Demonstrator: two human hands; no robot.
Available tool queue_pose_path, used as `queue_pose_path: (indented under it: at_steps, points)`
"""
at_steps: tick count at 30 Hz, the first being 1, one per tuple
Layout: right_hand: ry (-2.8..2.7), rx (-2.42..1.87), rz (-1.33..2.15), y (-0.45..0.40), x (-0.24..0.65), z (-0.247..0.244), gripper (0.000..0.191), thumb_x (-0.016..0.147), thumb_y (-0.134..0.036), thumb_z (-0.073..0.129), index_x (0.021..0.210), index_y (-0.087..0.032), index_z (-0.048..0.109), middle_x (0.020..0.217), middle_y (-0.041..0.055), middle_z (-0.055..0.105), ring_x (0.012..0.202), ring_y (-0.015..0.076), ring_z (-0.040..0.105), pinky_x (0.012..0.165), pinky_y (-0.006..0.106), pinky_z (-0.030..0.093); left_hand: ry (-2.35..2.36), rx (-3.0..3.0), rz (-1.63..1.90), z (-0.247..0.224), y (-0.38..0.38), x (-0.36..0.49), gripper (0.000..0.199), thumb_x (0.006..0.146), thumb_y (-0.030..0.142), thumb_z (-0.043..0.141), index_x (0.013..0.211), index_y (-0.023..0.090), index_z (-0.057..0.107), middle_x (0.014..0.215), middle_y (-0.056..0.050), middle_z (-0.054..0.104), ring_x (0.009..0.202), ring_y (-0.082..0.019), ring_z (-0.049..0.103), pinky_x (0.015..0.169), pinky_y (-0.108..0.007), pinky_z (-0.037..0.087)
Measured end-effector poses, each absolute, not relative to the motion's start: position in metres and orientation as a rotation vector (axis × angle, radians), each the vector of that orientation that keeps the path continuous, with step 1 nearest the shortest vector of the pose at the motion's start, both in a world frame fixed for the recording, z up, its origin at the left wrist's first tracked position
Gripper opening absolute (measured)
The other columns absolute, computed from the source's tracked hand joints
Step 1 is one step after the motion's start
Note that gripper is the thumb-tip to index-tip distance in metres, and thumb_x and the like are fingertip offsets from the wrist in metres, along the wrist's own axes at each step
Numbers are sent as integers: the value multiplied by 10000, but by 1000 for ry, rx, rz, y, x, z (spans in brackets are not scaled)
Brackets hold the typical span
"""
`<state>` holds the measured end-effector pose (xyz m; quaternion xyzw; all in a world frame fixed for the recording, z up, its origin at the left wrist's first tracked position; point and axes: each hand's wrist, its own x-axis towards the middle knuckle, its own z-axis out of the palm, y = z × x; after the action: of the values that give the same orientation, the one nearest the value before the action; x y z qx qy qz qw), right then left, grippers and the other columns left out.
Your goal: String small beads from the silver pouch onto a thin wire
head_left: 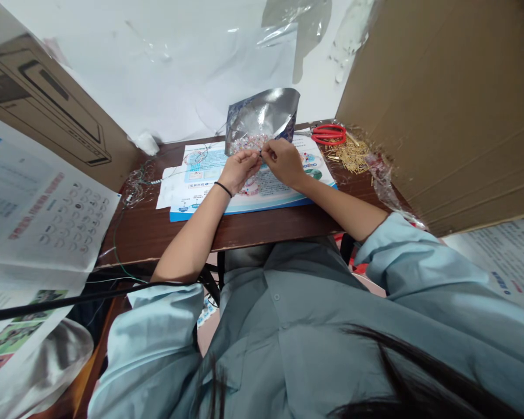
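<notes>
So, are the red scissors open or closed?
Closed: the red-handled scissors lie with their loops side by side and their blades together in one narrow line.

The left hand [240,170] and the right hand [282,163] were meeting at the fingertips, and together they pinched a very thin wire [261,152], held a little above the printed board. At 12 o'clock from the hands stood a silver foil pouch [262,113], open and crumpled, with many small pink and white beads [244,142] inside. At 9 o'clock lay a short strand of small white beads [155,182] on a thin wire, and beside it a loose tangle of fine wire [135,187].
</notes>
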<state>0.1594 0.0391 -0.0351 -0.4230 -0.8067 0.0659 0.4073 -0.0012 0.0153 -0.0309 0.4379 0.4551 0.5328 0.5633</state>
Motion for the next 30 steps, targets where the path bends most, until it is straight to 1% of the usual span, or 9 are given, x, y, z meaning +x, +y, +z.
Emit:
queue_pose_path:
  at_steps: [5,10,16,20,26,30]
  points:
    - [-2020,-1062,167,39,160,-35,143,994,-246,513,892,-210,607,826,49,637,888,219,573,856,385,442,1072,1009,1276,-30,15,-1,70,855,183,759,852,182,690,811,-25,729,959,-144,729,999,-322,569]
    - [-2018,-1017,193,38,160,-34,157,990,-277,512,888,-214,613,805,47,634,882,229,572,837,385,446,1063,1021,1266,-28,13,1,86,842,185,772,844,174,686,813,-29,728,956,-142,728,990,-317,565]
    - [-2056,-1059,162,36,160,-31,110,951,-216,546,880,-201,629,820,57,657,869,234,585,820,382,436,1068,1039,1251,-26,11,2,71,857,204,761,852,180,695,809,-28,730,956,-149,727,964,-312,577]
    - [-2061,-1042,173,37,159,-33,106,950,-217,552,897,-198,642,823,54,660,880,235,587,835,383,434,1070,1036,1251,-27,11,2,79,868,194,749,822,168,690,788,-21,716,911,-127,720,945,-282,570]
    - [-2034,-986,227,36,159,-33,126,952,-231,542,921,-220,664,847,52,671,904,239,586,862,396,442,1093,1024,1245,-26,11,3,121,882,202,738,781,167,682,747,-17,697,834,-117,709,870,-251,573]
    - [-2021,-971,258,36,159,-33,142,943,-242,555,996,-222,686,853,47,680,892,233,594,857,394,455,1108,1018,1256,-25,10,5,166,892,232,738,751,171,675,677,-11,656,756,-114,688,757,-228,566]
